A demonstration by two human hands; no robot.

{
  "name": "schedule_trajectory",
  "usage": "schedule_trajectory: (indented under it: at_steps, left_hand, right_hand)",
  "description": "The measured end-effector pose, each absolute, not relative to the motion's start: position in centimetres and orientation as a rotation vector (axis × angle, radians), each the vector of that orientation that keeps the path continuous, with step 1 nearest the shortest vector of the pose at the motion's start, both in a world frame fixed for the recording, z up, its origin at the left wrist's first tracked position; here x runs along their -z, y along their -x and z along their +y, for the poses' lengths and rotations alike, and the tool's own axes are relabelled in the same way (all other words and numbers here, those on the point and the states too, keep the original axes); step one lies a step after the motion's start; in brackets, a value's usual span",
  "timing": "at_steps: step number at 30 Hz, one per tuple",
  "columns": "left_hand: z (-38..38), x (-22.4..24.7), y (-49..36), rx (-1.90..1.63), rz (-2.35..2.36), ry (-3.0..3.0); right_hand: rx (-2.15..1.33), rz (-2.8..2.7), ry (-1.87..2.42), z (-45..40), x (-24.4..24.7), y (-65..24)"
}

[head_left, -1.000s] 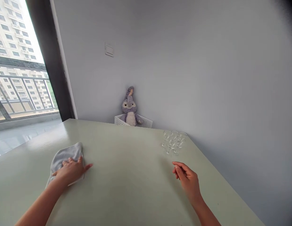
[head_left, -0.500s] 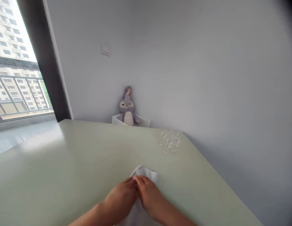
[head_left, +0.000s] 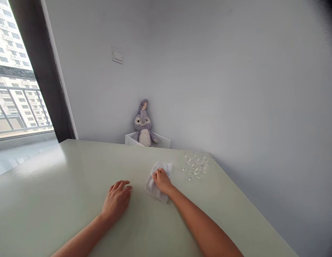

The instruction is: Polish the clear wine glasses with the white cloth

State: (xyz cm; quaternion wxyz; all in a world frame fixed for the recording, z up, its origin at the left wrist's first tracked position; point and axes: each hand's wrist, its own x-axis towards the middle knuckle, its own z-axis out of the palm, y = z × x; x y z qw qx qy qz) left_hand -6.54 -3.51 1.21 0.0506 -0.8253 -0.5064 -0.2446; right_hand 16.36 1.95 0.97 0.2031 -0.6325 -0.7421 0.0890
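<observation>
A white cloth [head_left: 156,192] lies on the pale green tabletop [head_left: 82,178], a little right of the middle. My right hand [head_left: 162,180] is closed on it, fingers bunched and pressed down near its upper part. To the left, my left hand [head_left: 117,200] rests near the table surface with its fingers apart and slightly curled. It is separate from the cloth and holds nothing. Several clear glasses [head_left: 196,167] stand grouped to the right of the cloth, apart from my right hand.
Beyond the table's far edge, a grey plush rabbit [head_left: 143,123] sits in a white perforated basket [head_left: 163,142]. The grey wall [head_left: 235,89] runs along the right side. A light switch [head_left: 117,55] is on the back wall. A balcony railing [head_left: 18,107] shows at left.
My right hand has moved forward with the cloth, which now lies more spread out. My left hand has come off the cloth and shifted left.
</observation>
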Motion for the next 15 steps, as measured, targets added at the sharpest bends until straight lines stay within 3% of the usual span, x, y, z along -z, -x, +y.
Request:
schedule_trajectory:
  at_steps: [7, 15]
  left_hand:
    - [-2.5, -0.5, 6.9, 0.692, -1.626, 2.547]
    - [-1.8, -0.3, 6.9, 0.723, -1.721, 2.581]
  right_hand:
    - [-0.135, -1.735, 2.194, 10.2, -1.8, -22.0]
    - [-0.163, -1.509, 2.516, 12.9, -2.4, -23.7]
